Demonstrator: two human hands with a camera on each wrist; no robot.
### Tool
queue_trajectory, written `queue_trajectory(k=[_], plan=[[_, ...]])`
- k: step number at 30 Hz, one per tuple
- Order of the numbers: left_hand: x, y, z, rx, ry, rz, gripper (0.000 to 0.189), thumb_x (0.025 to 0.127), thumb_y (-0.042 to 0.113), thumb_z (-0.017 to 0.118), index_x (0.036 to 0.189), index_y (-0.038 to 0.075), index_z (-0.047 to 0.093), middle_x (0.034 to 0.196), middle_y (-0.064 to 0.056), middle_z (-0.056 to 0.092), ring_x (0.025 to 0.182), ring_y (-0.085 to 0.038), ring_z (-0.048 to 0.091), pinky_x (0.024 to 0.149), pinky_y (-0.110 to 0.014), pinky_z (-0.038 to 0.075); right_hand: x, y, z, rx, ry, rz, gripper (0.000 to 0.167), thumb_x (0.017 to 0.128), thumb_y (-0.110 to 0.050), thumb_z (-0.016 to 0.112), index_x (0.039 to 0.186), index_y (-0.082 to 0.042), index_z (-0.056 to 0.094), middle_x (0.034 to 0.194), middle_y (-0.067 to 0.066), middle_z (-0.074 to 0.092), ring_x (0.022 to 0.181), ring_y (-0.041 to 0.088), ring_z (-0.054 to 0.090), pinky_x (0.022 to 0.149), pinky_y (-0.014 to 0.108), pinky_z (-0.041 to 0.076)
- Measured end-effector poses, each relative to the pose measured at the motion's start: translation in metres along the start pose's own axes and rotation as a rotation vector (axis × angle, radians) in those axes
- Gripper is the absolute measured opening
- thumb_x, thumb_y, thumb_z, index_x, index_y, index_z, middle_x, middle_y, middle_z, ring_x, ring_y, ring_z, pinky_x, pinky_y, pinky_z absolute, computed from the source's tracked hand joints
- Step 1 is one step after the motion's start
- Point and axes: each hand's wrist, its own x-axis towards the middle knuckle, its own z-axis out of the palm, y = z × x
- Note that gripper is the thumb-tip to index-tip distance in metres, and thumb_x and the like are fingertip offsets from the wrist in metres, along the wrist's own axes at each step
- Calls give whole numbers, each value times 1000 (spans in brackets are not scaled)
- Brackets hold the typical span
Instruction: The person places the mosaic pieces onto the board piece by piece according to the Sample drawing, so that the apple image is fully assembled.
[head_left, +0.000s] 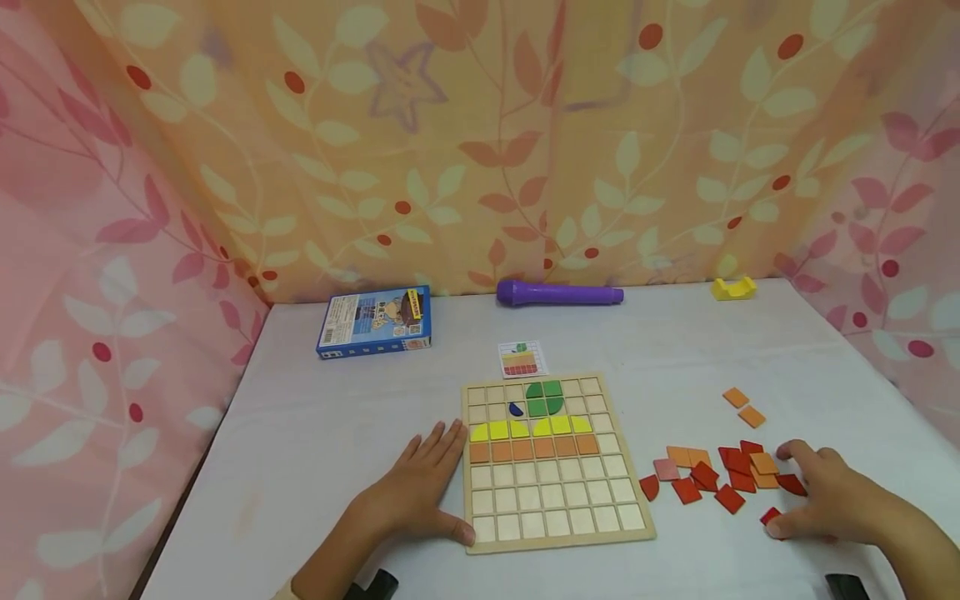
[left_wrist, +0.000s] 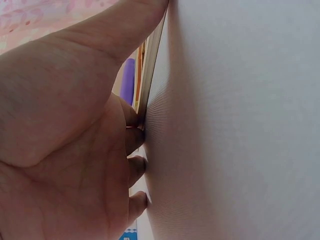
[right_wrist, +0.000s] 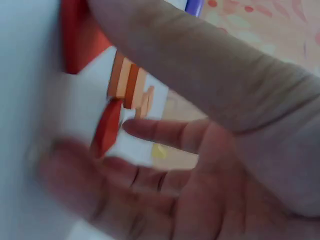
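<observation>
A wooden grid board (head_left: pixel 558 547) lies flat on the white table. My left hand (head_left: pixel 416 492) rests at its left edge, fingers straight, thumb at the near left corner. The board holds green, blue, yellow and orange pieces, with the lower rows bare. On the right, my right hand (head_left: pixel 836 496) is spread low beside a scatter of loose tiles. Its thumb touches a red square tile (head_left: pixel 770 516), seen also in the right wrist view as a red tile (right_wrist: pixel 80 45). A curved red piece (head_left: pixel 791 484) lies by its fingers, and orange tiles (head_left: pixel 763 463) are close beyond.
A small pattern card (head_left: pixel 522 359) lies just behind the board. Further back are a blue box (head_left: pixel 375 321), a purple stick (head_left: pixel 558 294) and a yellow holder (head_left: pixel 734 289). Two orange tiles (head_left: pixel 736 397) lie apart from the pile. Patterned curtains enclose the table.
</observation>
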Motion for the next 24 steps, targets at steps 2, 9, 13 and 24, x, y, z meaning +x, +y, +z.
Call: queue_trajectory(k=[2,9,13,24], plan=[[0,-1,1,4,5,2,137,61,81,73,162,9,14,168,-5,8,153,-29,2,119,-54,8,2,-5,-1,6,23,-42,100,62,-51,92,126,10,43,97,17,55,86,27,53,67,45,58],[0,-3,1,4,-3,-4,137,61,81,72,162,9,14,168,-5,8,153,-29,2,119,-55,8,15,-32,0,60,87,-199,75,71,-34,90,121,7,52,90,6,55,86,23,53,73,44,54],[-2,-3,-1,4,-7,-10,138,60,82,72,162,10,13,168,-4,7,153,-29,1,120,-54,7,22,-53,3,71,117,-275,65,74,-26,90,119,5,54,89,6,54,86,24,53,73,43,53],[-1,-1,0,-1,2,0,138,60,82,72,162,10,14,168,-4,8,153,-28,1,120,-54,6,41,-90,1,46,147,-358,53,80,-19,86,115,4,54,86,5,53,78,20,51,64,34,48]])
